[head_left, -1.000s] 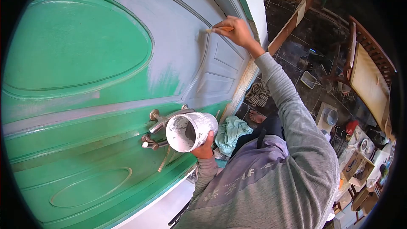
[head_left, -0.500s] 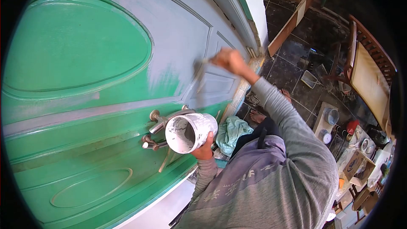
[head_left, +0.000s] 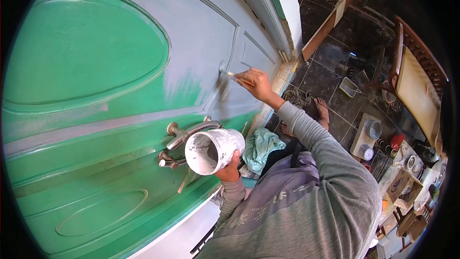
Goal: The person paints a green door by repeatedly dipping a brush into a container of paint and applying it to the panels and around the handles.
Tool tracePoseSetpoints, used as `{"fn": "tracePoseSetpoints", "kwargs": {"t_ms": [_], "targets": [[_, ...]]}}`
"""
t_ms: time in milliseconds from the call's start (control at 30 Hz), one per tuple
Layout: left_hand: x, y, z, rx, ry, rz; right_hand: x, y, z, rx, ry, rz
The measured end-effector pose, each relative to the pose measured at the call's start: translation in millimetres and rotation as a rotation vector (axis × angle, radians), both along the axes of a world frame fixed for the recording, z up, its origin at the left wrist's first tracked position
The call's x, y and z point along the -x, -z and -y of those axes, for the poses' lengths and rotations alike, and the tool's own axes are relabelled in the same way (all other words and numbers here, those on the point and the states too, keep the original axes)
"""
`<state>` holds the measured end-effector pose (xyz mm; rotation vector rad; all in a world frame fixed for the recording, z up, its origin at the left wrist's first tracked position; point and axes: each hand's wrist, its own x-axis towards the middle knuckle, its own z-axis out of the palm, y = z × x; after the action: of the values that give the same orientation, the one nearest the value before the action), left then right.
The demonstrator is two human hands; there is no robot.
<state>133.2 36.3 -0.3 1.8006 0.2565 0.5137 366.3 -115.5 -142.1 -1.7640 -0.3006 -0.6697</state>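
My right hand (head_left: 257, 84) is closed around the handle of a paintbrush (head_left: 232, 74), whose bristles touch the grey-painted part of a panelled door (head_left: 191, 43). Green still shows on the door's oval panel (head_left: 91, 48) and along its lower part, with streaky grey edges between. My left hand (head_left: 231, 169) grips a white paint bucket (head_left: 230, 145) from below and the side. The bucket is tilted, its mouth toward the door, and pale paint coats the inside. Just beyond it are the metal door handles (head_left: 184, 134).
A pale green cloth bag (head_left: 262, 148) lies beside my body. On the dark tiled floor (head_left: 330, 67) are a paint tray (head_left: 349, 87), a leaning board (head_left: 330, 21) and a wooden bench (head_left: 417, 86). A cardboard box (head_left: 403, 188) and cans stand at the right.
My right hand has moved slightly down and left with the paintbrush, which now shows more clearly against the door. The bucket stays almost in place.
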Motion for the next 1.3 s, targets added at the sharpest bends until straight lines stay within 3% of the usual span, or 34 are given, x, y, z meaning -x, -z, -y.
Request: {"fn": "tracePoseSetpoints", "kwargs": {"t_ms": [100,167,267,333,433,533,667,767,867,933,1000,1067,1133,1300], "targets": [[-1,-4,3,-0.028,-0.005,-0.008,-15,-23,39,0.112,-0.199,-0.051],[-2,-1,0,-0.049,0.006,0.001,-66,-28,72,0.149,-0.072,0.232],[-1,5,-2,-0.055,-0.007,0.074,-92,-70,105,0.168,0.107,0.09],[1,3,-6,-0.044,0.006,0.068,-95,-79,103,0.043,0.329,0.212],[4,4,-7,-0.02,-0.025,0.05,-67,-70,61,0.117,0.399,0.247],[1,8,-10,-0.017,-0.025,0.058,-9,-40,-5,0.011,0.221,0.128],[-5,1,-6,-0.025,-0.004,0.077,34,-39,-7,0.083,-0.34,-0.049],[-7,1,-7,-0.024,0.004,0.096,-25,-39,27,0.251,-0.319,0.228],[-1,7,-12,0.003,-0.015,0.102,-86,-118,92,0.383,-0.12,0.236],[1,7,-14,0.025,-0.036,0.105,-104,-161,111,0.444,-0.009,0.42],[2,3,-11,0.05,-0.064,0.108,-114,-191,120,0.337,0.135,0.641],[4,-4,-11,0.063,-0.068,0.049,-111,-207,117,0.268,0.321,0.701],[5,-6,-11,0.071,-0.077,0.03,-100,-197,100,0.355,0.308,0.713],[0,-4,-13,0.075,-0.092,0.065,-55,-79,45,0.281,0.261,0.377]]}}
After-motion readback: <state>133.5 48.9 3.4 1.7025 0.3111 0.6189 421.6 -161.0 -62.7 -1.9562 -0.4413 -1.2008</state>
